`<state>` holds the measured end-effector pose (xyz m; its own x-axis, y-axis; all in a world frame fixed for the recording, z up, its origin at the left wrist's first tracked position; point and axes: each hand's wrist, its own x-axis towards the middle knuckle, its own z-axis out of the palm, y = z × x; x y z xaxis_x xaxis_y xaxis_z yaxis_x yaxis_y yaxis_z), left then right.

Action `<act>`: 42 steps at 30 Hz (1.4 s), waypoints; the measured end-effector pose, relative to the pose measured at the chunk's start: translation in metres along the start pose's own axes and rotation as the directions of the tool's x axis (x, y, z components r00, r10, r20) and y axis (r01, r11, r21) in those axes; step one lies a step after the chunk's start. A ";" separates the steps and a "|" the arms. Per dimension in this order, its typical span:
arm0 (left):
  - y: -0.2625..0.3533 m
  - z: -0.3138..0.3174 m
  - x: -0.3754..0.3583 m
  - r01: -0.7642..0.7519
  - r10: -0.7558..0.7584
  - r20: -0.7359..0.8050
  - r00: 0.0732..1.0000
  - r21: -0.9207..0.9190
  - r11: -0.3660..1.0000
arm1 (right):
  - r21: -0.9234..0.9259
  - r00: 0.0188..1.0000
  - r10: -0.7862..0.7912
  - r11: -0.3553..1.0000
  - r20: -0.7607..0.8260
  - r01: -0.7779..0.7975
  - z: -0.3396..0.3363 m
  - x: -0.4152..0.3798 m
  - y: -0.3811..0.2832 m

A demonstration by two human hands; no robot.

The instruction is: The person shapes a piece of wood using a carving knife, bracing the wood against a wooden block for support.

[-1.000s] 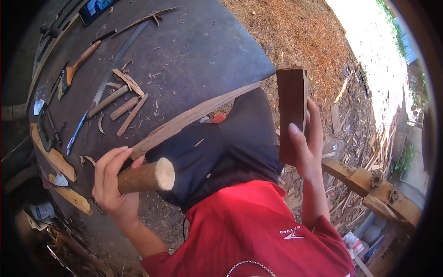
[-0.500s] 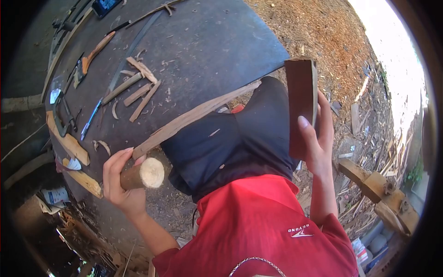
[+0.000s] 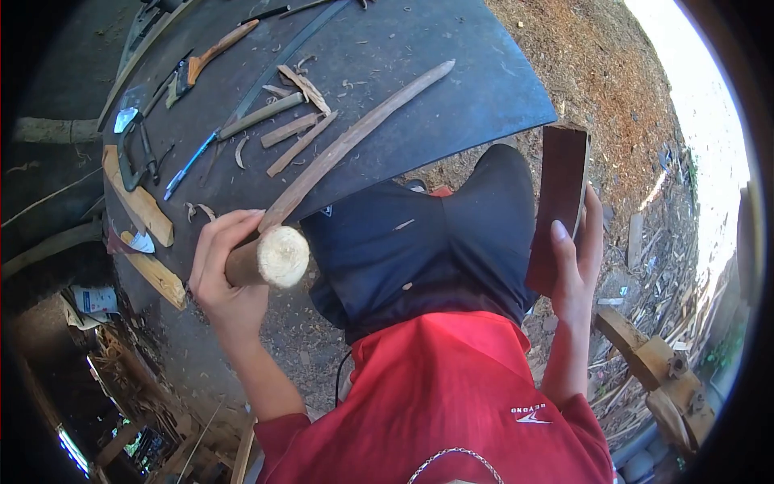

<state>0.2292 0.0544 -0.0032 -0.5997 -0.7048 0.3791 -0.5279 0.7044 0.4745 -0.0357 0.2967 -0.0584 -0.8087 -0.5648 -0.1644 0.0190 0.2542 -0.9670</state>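
Left hand [image 3: 230, 278], lower left of centre: closed around a round wooden handle [image 3: 270, 256], its pale cut end facing the camera; the same grip also meets the near end of a long tapered wooden strip [image 3: 355, 137], which runs diagonally up to the upper centre of the frame across the dark worktop [image 3: 451, 73].

Right hand [image 3: 574, 266], right of centre: wrapped around the lower part of a reddish-brown wooden block [image 3: 558, 202], held upright and clear of the worktop, thumb on its near face.

On the worktop, upper left: short wood offcuts [image 3: 294, 133]; a wooden-handled tool [image 3: 211, 55]; a blue-handled tool [image 3: 187, 165]; pale wood pieces [image 3: 141, 206] at the left edge; loose shavings scattered about.

Step in hand, by judgement: both pieces lifted and gripped, block not yet brought to the strip; shaping or striking work appears paused between placements.

Next move, by judgement: calls for steadying the strip flat on the worktop and lining up the block squarely before any force is applied.
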 end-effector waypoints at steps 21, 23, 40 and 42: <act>0.054 0.019 -0.012 -0.212 0.217 0.057 0.974 -0.091 0.973 | -0.146 0.980 -0.194 0.971 -0.037 0.187 0.005 -0.001 -0.011; 0.070 0.040 -0.013 -0.356 0.355 -0.036 0.934 -0.078 0.931 | -0.120 0.988 -0.148 0.983 -0.046 0.142 0.009 0.001 -0.017; 0.076 0.097 0.072 -0.299 0.167 -0.445 0.880 -0.247 0.922 | -0.427 0.954 -0.285 0.854 0.091 0.296 0.017 0.011 -0.044; 0.081 0.091 0.059 -0.268 0.144 -0.391 0.909 -0.285 0.920 | -0.443 0.939 -0.305 0.828 0.161 0.345 0.019 0.016 -0.054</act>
<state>0.0962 0.0774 -0.0146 -0.3858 -0.5723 0.7237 -0.1540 0.8133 0.5611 -0.0382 0.2592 -0.0129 -0.6702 -0.7341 0.1094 -0.5235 0.3631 -0.7708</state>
